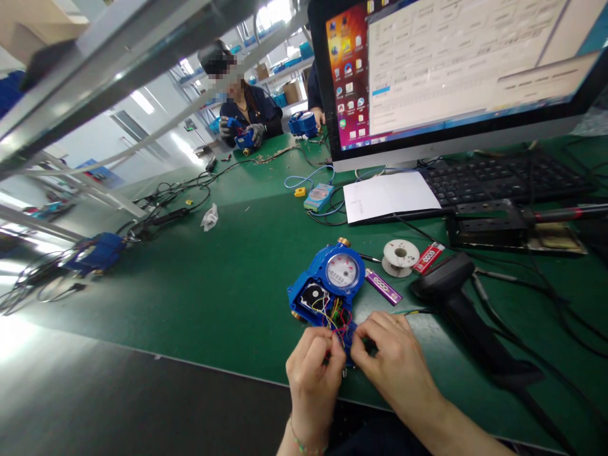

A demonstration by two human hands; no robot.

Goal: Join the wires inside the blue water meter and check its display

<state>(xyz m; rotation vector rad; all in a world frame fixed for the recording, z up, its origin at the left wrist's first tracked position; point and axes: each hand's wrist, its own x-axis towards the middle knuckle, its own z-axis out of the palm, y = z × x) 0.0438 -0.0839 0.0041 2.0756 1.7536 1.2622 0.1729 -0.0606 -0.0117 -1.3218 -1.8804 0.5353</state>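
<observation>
Wiring, apparently, at blue meter (327, 288), with left hand (313, 364), right hand (392, 348) curled at wires (338, 318). Can't tell fingertip closure or hold. Probably needs fine pinching.

Green-topped workbench (228, 278), slanting across view, pale trim on near edge. Dark grey floor (142, 405) below workbench's near edge; white glare on floor toward workbench's left end. Blurred metal beam (118, 69) running diagonally above workbench's left part. Beyond workbench's far edge: shelving rack (281, 79) with blue bins (306, 49), cardboard box (291, 94). High beyond workbench, bright white patch (275, 12), window or lamp unclear. Pale wall (159, 79) beyond workbench's left side, bright strip (142, 101) nearby.
</observation>
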